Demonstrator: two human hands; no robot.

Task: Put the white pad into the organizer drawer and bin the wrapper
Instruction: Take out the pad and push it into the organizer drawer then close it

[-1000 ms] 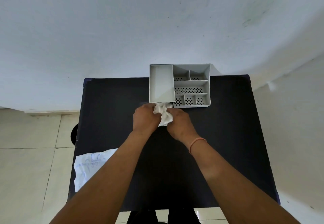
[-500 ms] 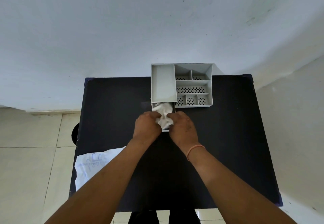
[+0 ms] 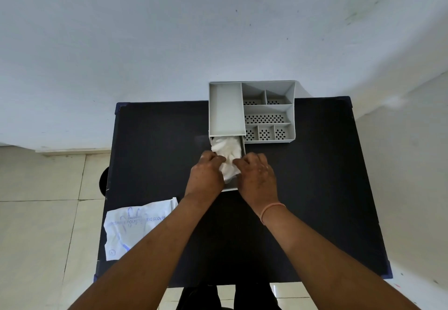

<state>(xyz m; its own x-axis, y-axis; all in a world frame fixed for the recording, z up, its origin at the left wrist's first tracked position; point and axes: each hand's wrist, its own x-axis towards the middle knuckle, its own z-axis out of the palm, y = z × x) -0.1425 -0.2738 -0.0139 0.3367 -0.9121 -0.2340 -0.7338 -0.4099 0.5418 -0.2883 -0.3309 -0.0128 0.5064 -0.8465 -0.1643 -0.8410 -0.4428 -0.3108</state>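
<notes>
A grey organizer (image 3: 252,112) stands at the far edge of the black table (image 3: 315,188). Its drawer (image 3: 231,188) is pulled out toward me under the left compartment. The crumpled white pad (image 3: 228,155) lies in the drawer. My left hand (image 3: 206,176) and my right hand (image 3: 257,175) flank the pad, fingertips pressing on its near part. The white wrapper (image 3: 135,225) with blue print lies flat on the table's near left edge, partly overhanging it and partly under my left forearm.
A white wall rises behind the table. Tiled floor shows on the left, where a dark round object (image 3: 103,183) peeks out beside the table. The organizer's right compartments have perforated bottoms.
The drawer has slid out toward me and the pad has gone from between my hands down into it. Both hands drew back slightly toward me.
</notes>
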